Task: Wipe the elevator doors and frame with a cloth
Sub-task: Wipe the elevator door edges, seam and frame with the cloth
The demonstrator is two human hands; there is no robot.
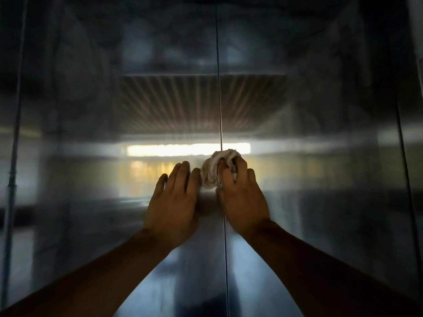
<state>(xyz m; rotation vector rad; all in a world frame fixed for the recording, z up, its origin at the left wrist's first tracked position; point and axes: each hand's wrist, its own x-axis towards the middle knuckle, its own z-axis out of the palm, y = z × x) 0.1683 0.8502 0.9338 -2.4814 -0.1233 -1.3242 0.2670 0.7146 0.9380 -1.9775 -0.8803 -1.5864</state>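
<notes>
Two brushed-steel elevator doors fill the view, the left door and the right door, meeting at a thin vertical seam in the middle. My right hand grips a bunched white cloth and presses it on the doors at the seam. My left hand lies flat on the left door, fingers spread, its fingertips touching the cloth's left side. Both forearms reach up from the lower corners.
The door frame shows as a vertical edge at the far left and at the far right. The steel mirrors a slatted ceiling and a bright light strip just above my hands.
</notes>
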